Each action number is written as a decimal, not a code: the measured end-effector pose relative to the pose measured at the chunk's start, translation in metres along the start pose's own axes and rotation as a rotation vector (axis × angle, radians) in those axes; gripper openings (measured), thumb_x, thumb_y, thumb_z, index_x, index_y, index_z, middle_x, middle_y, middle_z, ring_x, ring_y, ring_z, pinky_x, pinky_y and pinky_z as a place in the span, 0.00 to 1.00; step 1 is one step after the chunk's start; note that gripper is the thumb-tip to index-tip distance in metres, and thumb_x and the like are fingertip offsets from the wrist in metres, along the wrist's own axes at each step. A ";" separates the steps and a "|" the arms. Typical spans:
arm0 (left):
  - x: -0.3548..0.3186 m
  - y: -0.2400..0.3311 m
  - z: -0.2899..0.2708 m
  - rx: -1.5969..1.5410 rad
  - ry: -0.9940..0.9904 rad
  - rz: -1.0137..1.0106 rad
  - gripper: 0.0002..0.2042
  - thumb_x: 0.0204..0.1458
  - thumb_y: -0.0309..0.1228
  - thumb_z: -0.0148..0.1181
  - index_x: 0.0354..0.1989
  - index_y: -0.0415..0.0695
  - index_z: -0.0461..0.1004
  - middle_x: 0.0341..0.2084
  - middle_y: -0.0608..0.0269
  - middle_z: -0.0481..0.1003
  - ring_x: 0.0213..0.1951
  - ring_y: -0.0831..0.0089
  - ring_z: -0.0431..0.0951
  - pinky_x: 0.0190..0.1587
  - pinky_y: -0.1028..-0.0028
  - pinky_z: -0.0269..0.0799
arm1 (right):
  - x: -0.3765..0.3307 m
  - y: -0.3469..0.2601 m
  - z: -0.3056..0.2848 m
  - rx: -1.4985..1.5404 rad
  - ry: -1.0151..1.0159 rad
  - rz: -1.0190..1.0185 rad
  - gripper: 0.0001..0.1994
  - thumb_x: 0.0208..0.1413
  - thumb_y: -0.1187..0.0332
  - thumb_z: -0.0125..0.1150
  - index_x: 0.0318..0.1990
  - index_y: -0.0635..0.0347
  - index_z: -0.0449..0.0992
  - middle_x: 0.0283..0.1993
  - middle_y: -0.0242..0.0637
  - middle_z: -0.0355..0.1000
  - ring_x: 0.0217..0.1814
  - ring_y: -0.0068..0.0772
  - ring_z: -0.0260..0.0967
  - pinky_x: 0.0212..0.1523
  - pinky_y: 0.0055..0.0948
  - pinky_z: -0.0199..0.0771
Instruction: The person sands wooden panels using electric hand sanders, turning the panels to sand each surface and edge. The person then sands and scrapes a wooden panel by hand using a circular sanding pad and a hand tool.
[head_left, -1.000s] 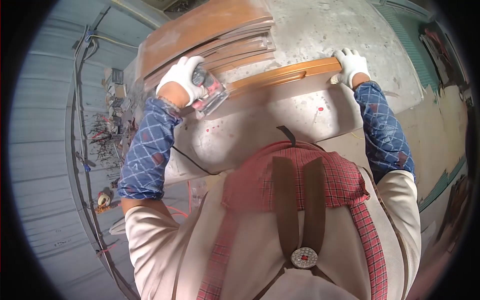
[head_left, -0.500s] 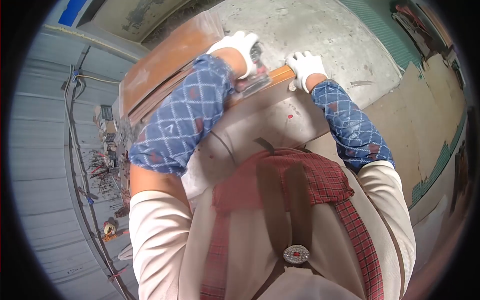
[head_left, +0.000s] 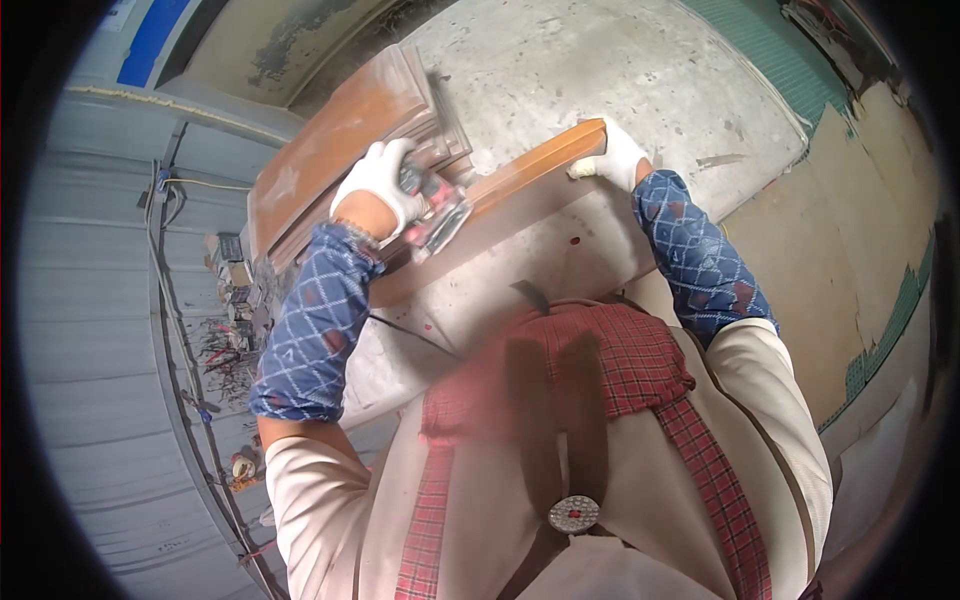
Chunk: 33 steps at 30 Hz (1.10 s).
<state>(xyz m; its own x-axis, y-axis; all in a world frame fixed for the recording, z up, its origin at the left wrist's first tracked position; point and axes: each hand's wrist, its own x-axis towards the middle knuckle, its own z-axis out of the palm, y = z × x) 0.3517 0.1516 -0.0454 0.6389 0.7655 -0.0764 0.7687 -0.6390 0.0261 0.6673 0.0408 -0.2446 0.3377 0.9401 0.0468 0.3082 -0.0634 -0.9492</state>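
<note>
Pressing left hand [head_left: 378, 182], wrapped around sander [head_left: 432, 208], onto stiff wooden strip [head_left: 520, 178]; right hand [head_left: 612, 152] clamping strip's far end.

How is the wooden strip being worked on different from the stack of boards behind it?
The wooden strip is one narrow, long piece; the stack of boards is several wide panels piled together. The strip is held: the right hand grips its far end and the left hand presses a small power sander on it, while the stack lies untouched. Both are reddish-brown wood on the dusty workbench.
</note>
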 end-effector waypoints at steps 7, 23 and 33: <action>0.090 0.131 -0.005 0.102 -0.040 0.173 0.34 0.40 0.39 0.72 0.60 0.52 0.69 0.54 0.50 0.72 0.56 0.50 0.74 0.58 0.60 0.72 | 0.003 -0.009 -0.007 0.164 -0.127 0.082 0.30 0.34 0.65 0.80 0.50 0.59 0.77 0.45 0.36 0.79 0.41 0.31 0.76 0.45 0.31 0.77; 0.067 0.082 -0.008 0.026 -0.063 0.226 0.36 0.33 0.33 0.74 0.58 0.49 0.70 0.48 0.51 0.72 0.53 0.49 0.75 0.55 0.60 0.73 | 0.001 -0.032 -0.013 -0.287 -0.240 0.126 0.37 0.38 0.50 0.78 0.58 0.55 0.78 0.58 0.38 0.76 0.55 0.44 0.73 0.59 0.40 0.70; 0.104 0.164 -0.012 0.117 -0.192 0.183 0.31 0.44 0.42 0.71 0.59 0.50 0.72 0.53 0.48 0.76 0.54 0.50 0.77 0.56 0.61 0.74 | 0.023 0.023 0.005 -0.336 -0.291 -0.166 0.25 0.53 0.63 0.68 0.58 0.60 0.74 0.52 0.40 0.76 0.55 0.30 0.71 0.57 0.32 0.71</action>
<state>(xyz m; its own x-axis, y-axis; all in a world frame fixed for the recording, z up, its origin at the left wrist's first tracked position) 0.5449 0.1274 -0.0366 0.7410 0.6153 -0.2690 0.6253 -0.7782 -0.0576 0.6777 0.0626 -0.2667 0.0112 0.9984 0.0553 0.6243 0.0362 -0.7804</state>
